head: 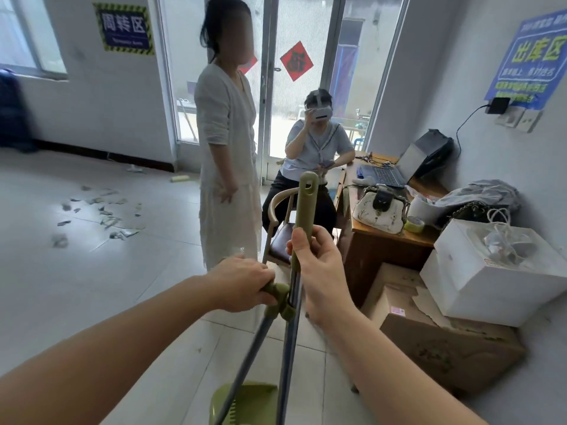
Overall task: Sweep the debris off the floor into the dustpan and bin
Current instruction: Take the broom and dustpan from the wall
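The broom (302,216) stands almost upright in the middle of the view. Its long axis runs from the green grip end with a hang hole, pointing up and a little away from the wearer, down along a grey pole to the bottom edge, where its head is out of sight. The right hand (319,271) grasps this green grip from the right side, fingers and thumb curled round it just above where the green sleeve meets the pole. The left hand (245,283), just beside it and a little lower, is closed over the green end of the dustpan's pole (242,363). A green clip (287,309) joins that pole to the broom right below the hands. From there the dustpan's pole slants down and to the left to the green dustpan (245,403), which sits on the floor (92,286) at the bottom edge, between the two forearms. The debris (104,213), a scatter of pale scraps, lies on the floor well apart from both hands, far to the left. A standing person in white (227,148) is between the scraps and the broom. Behind the broom a seated person (316,142) wears a headset, next to a wooden surface (383,237) that carries a laptop (383,174) and a handbag (380,213).
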Demonstrator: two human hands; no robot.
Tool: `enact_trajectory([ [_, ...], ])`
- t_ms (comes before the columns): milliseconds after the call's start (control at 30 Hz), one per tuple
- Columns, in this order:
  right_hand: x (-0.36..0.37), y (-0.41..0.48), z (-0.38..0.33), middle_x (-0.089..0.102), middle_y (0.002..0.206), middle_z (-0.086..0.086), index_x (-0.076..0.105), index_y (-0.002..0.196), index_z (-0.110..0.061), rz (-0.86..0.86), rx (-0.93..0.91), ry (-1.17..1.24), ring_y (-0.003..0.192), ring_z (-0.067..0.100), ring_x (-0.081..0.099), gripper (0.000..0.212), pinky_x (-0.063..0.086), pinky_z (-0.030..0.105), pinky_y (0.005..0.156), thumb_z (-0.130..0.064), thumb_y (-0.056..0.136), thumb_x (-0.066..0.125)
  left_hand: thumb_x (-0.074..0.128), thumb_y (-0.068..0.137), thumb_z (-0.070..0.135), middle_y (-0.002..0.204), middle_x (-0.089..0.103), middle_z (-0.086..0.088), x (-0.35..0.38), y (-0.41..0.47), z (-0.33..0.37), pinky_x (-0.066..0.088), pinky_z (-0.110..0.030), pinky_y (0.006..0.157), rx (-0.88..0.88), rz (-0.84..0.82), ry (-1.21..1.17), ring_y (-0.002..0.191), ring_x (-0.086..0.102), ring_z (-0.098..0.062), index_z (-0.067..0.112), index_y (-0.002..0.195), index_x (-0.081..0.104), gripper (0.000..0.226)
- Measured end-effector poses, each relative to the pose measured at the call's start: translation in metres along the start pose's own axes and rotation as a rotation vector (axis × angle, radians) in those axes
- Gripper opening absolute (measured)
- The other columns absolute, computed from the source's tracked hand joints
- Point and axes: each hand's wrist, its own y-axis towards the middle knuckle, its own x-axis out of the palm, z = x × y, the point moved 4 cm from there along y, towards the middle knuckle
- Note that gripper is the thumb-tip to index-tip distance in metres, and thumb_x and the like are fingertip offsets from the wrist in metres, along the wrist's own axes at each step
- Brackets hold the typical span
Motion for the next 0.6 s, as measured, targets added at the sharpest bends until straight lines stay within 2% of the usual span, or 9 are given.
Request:
enact_trajectory([
  [67,0.015,0.005,0.007,0.055,0.084,0.008,0.058,0.098,-0.014,-0.041,0.011,0.015,0.081,0.020,0.051,0.012,0.047,0.032,0.082,-0.026,0.094,0.056,0.046,0.092,0.052,0.092,0.062,0.004,0.004,-0.008,-0.014,0.041,-0.031,0.085,-0.033,0.007,0.003,0.083,0.055,-0.016,0.022,0.100,0.057,0.032],
  [167,0.041,0.012,0.016,0.059,0.084,0.004,0.058,0.101,-0.015,-0.080,0.040,0.014,0.086,0.016,0.057,0.012,0.048,0.033,0.089,-0.024,0.096,0.054,0.047,0.091,0.053,0.088,0.062,0.003,0.010,-0.022,-0.037,0.041,-0.028,0.070,-0.096,0.025,0.005,0.076,0.054,-0.016,0.020,0.098,0.057,0.034],
  [333,0.093,0.031,0.034,0.044,0.071,0.002,0.052,0.092,-0.013,-0.119,0.047,-0.016,0.068,0.014,0.043,0.017,0.042,0.029,0.070,-0.030,0.093,0.057,0.048,0.091,0.054,0.078,0.054,0.005,0.019,-0.046,-0.079,0.033,-0.031,0.066,-0.219,0.037,-0.005,0.072,0.051,-0.019,0.019,0.085,0.049,0.035],
  [400,0.110,0.039,0.043,0.040,0.067,0.000,0.051,0.083,-0.017,-0.129,0.045,-0.044,0.064,0.014,0.038,0.019,0.039,0.031,0.066,-0.032,0.091,0.061,0.047,0.091,0.054,0.077,0.053,0.005,0.023,-0.055,-0.092,0.032,-0.030,0.065,-0.250,0.047,-0.005,0.070,0.050,-0.018,0.021,0.080,0.044,0.035],
  [500,0.136,0.051,0.055,0.040,0.060,-0.005,0.053,0.069,-0.024,-0.156,0.072,-0.084,0.062,0.015,0.038,0.025,0.038,0.034,0.066,-0.032,0.082,0.073,0.045,0.093,0.052,0.075,0.051,0.006,0.031,-0.068,-0.114,0.032,-0.030,0.070,-0.299,0.077,-0.012,0.069,0.048,-0.017,0.021,0.078,0.041,0.035],
  [600,0.157,0.061,0.062,0.040,0.058,-0.004,0.049,0.063,-0.021,-0.198,0.136,-0.071,0.057,0.012,0.038,0.034,0.039,0.032,0.064,-0.028,0.074,0.080,0.044,0.094,0.051,0.075,0.049,0.006,0.036,-0.080,-0.139,0.037,-0.034,0.085,-0.348,0.071,-0.012,0.072,0.049,-0.017,0.021,0.080,0.043,0.033],
])
